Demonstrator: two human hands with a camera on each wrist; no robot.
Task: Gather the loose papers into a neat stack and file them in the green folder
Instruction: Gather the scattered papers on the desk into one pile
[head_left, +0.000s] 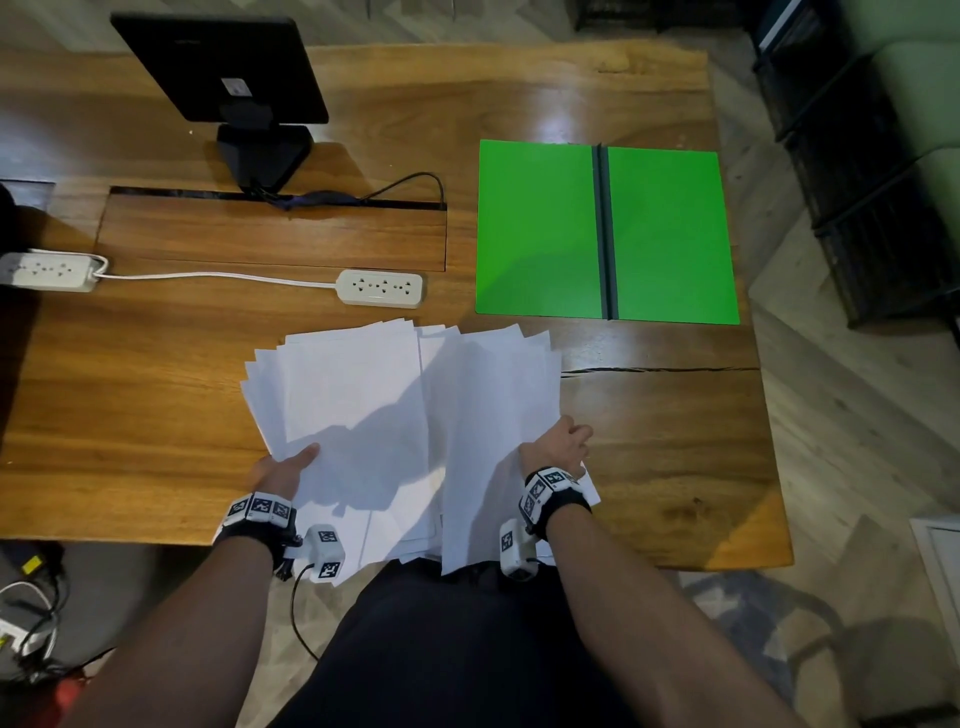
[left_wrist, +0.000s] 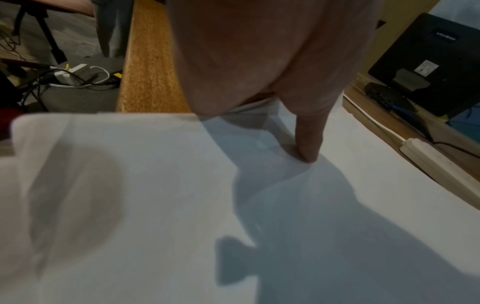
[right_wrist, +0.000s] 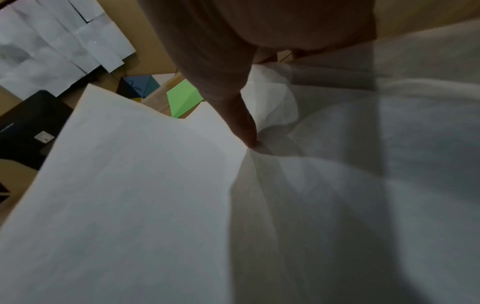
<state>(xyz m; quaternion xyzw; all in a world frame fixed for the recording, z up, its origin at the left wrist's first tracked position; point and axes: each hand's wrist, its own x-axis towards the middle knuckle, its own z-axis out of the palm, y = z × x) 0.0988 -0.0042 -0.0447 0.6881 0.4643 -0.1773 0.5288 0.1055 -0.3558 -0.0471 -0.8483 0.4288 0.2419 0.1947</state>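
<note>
Several white papers (head_left: 363, 405) lie fanned out at the near edge of the wooden table. My left hand (head_left: 283, 470) grips the left bunch at its near left corner, thumb (left_wrist: 309, 144) pressed on top. My right hand (head_left: 558, 447) grips the right bunch (head_left: 498, 415) at its right edge, thumb (right_wrist: 246, 127) on the sheets, which bend upward in the right wrist view. The green folder (head_left: 545, 228) lies open and flat at the far right of the table, with a dark spine down its middle. A corner of the folder (right_wrist: 183, 98) shows past the papers.
A black monitor (head_left: 223, 67) on a stand sits far left, back toward me. Two white power strips (head_left: 382, 288) joined by a cable lie just beyond the papers. A crack (head_left: 660, 370) runs in the table (head_left: 675, 467) right of the papers. Black crates (head_left: 857, 156) stand on the floor at right.
</note>
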